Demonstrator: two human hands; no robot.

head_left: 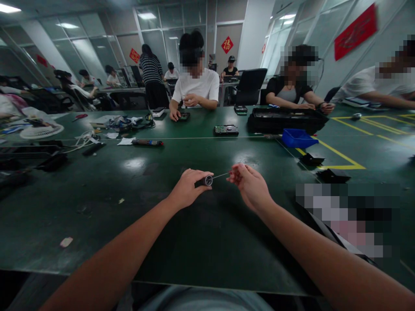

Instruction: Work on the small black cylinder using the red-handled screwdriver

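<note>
My left hand is closed round a short dark cylinder, whose pale-rimmed round end faces me. Thumb and fingers grip its sides above the green table. A thin metal rod runs from near that round end to the fingertips of my right hand. Those fingertips are pinched together on the rod's other end. Whether the rod touches the cylinder or goes into it, I cannot tell. Both hands are over the middle of the table.
A hard drive lies ahead, with a blue bin and a long black tray to its right. A pen-shaped tool and tangled cables lie left. Across the table a person in white handles another drive.
</note>
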